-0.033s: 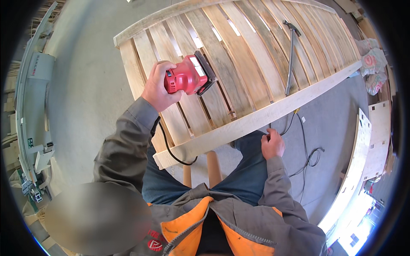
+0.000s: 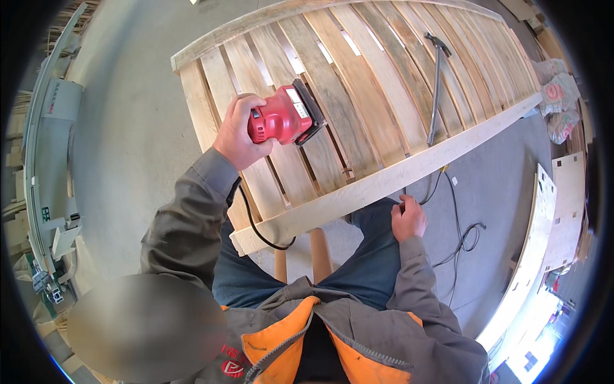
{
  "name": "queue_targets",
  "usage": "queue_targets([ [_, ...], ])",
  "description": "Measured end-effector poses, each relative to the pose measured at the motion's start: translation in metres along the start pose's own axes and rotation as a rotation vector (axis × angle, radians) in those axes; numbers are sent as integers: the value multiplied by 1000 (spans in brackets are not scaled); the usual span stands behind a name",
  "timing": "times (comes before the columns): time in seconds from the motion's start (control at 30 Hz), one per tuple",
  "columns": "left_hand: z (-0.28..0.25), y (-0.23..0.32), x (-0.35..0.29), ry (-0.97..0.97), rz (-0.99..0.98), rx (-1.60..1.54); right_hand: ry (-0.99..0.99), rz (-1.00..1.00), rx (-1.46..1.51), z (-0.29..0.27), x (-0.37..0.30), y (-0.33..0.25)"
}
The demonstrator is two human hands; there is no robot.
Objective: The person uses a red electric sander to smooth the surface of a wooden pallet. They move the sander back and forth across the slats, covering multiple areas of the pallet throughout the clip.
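My left hand is wrapped round the red body of an electric sander. Its black pad faces right, seen nearly edge-on over the slats; whether it touches them I cannot tell. Under it lies a slatted wooden panel with a pale rail along its near edge. A black cord hangs from below my left wrist, looping over that rail. My right hand rests on my right knee, fingers curled in, with no tool visible in it. A claw hammer lies across the slats farther right.
Dark cable trails over the grey floor right of my knee. Pale boards with square holes stand at the right, near crumpled plastic sacks. A long grey machine runs along the left. Wooden legs show between my knees.
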State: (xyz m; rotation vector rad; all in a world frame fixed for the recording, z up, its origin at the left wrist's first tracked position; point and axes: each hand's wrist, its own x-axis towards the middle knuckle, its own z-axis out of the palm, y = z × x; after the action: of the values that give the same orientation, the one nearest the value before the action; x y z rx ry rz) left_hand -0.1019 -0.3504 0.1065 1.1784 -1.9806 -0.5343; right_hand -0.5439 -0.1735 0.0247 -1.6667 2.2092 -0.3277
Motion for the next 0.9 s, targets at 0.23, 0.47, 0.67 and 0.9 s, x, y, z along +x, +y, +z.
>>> queue_targets([
  [0.23,-1,3,-2,-31,1,-7,-13,5,-18,-1,0,-3],
  [0.47,-3,2,4,-25,29,8,-3,-13,-10,0,0,0],
  [0.67,-1,4,-2,-11,11,-30,-11,-16,-5,0,1,-3],
  [0.9,10,33,-27,-42,2,-43,6,-34,-29,2,2,-3],
])
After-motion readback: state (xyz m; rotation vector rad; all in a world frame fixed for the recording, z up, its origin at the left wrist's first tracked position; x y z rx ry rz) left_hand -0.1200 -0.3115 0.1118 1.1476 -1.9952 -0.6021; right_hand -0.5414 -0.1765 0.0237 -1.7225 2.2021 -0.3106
